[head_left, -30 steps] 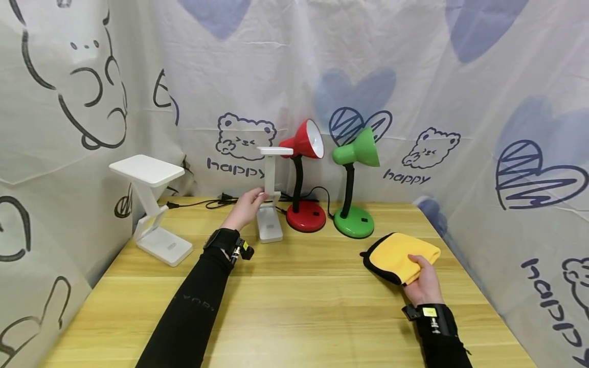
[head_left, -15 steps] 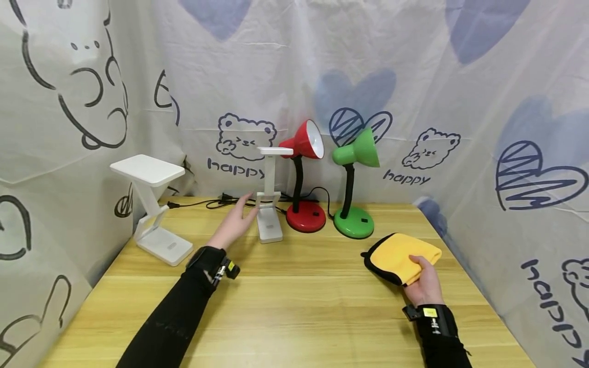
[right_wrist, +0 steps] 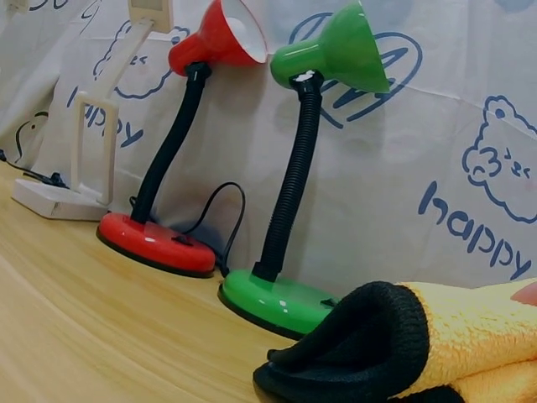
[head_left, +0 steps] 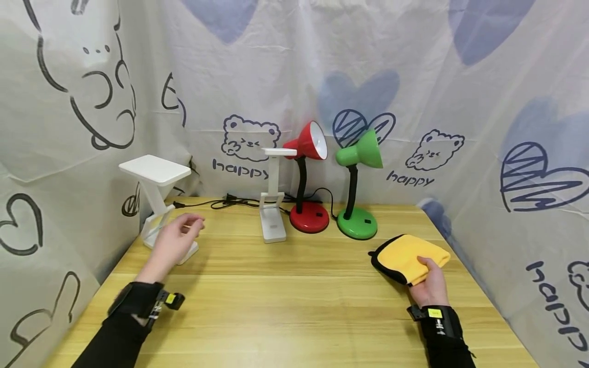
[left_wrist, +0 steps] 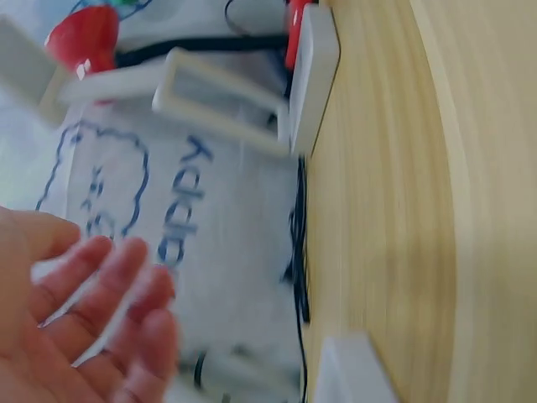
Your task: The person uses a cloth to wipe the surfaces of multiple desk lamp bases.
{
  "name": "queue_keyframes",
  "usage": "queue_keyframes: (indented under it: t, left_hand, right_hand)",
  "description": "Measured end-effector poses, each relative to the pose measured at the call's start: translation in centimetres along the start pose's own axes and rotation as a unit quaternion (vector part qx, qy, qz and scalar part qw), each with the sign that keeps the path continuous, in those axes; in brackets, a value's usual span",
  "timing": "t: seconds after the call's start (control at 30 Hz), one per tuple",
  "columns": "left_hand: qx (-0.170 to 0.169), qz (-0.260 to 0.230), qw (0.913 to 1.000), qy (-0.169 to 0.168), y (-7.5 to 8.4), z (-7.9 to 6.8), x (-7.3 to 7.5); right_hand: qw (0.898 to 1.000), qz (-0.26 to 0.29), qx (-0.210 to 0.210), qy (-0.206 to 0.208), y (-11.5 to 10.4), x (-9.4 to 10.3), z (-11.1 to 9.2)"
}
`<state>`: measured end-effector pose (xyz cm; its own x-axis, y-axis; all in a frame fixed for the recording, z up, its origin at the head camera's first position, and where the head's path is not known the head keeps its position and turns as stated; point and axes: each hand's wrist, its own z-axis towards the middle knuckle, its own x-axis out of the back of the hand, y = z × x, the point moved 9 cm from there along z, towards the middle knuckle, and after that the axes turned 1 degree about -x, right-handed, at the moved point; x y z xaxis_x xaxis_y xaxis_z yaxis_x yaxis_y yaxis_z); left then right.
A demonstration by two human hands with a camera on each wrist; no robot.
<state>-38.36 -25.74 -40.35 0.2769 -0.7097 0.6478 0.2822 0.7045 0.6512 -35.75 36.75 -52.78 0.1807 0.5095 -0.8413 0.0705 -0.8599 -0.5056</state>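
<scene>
My left hand (head_left: 172, 240) is in the air at the left, fingers loosely curled with nothing in them. It overlaps the left white desk lamp (head_left: 155, 169) in the head view and hides part of its base. In the left wrist view the fingers (left_wrist: 101, 302) are bent and apart from the other white lamp (left_wrist: 315, 80). At the right, my right hand (head_left: 431, 286) grips a folded yellow cloth (head_left: 409, 255) with black edging, thumb on top. In the right wrist view the cloth (right_wrist: 478, 336) covers part of the green lamp's base.
Along the back of the wooden table (head_left: 294, 306) stand the second white lamp (head_left: 273, 225), a red desk lamp (head_left: 309, 217) and a green desk lamp (head_left: 357, 224). Black cords (head_left: 225, 202) lie behind them. Printed curtains (head_left: 294, 76) close off the back and sides.
My left hand has let go of the middle white lamp and moved left and nearer, in front of the left white lamp. The right hand keeps its hold on the cloth. The view has shifted slightly.
</scene>
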Motion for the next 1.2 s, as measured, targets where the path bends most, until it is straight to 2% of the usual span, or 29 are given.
queue_keyframes:
  t: [0.13, 0.27, 0.33, 0.37, 0.43, 0.57, 0.67, 0.8, 0.97, 1.2]
  left_hand:
    - [-0.006, 0.015, 0.9948, 0.101, -1.0, -1.6, 4.3]
    - [0.002, -0.008, 0.9738, 0.227, -2.5, -2.9, 8.2]
    - [0.014, -0.017, 0.9659, 0.258, -3.4, -3.1, 9.2]
    - [0.021, -0.019, 0.9650, 0.260, -3.9, -3.1, 9.4]
    - [0.039, -0.023, 0.9694, 0.241, -4.9, -2.7, 9.3]
    - [0.061, -0.024, 0.9855, 0.156, -7.1, -1.6, 7.8]
    - [0.066, -0.035, 0.9917, 0.105, -8.7, -1.0, 6.5]
    - [0.067, -0.028, 0.9936, 0.087, -9.9, -0.4, 5.7]
    - [0.054, -0.022, 0.9952, 0.078, -9.5, -0.3, 5.3]
    - [0.032, -0.048, 0.9979, 0.027, -7.2, -0.4, 3.7]
  right_hand:
    - [1.000, -0.002, 0.003, 0.006, 0.1, 0.2, 0.0]
    - [1.000, -0.004, 0.007, 0.007, 0.0, 0.3, -0.1]
    - [1.000, -0.005, 0.008, 0.011, -0.1, 0.5, -0.1]
    - [1.000, -0.002, 0.007, 0.014, -0.1, 0.5, -0.2]
    - [1.000, -0.002, 0.005, 0.019, -0.1, 0.6, -0.3]
    - [1.000, -0.001, 0.005, 0.019, -0.1, 0.6, -0.3]
    - [1.000, -0.004, 0.009, 0.012, -0.2, 0.6, -0.2]
    - [1.000, -0.001, 0.010, 0.003, -0.2, 0.4, -0.1]
    - [1.000, -0.003, 0.007, 0.002, -0.2, 0.3, 0.0]
    - [1.000, -0.008, 0.003, 0.008, -0.3, 0.3, 0.1]
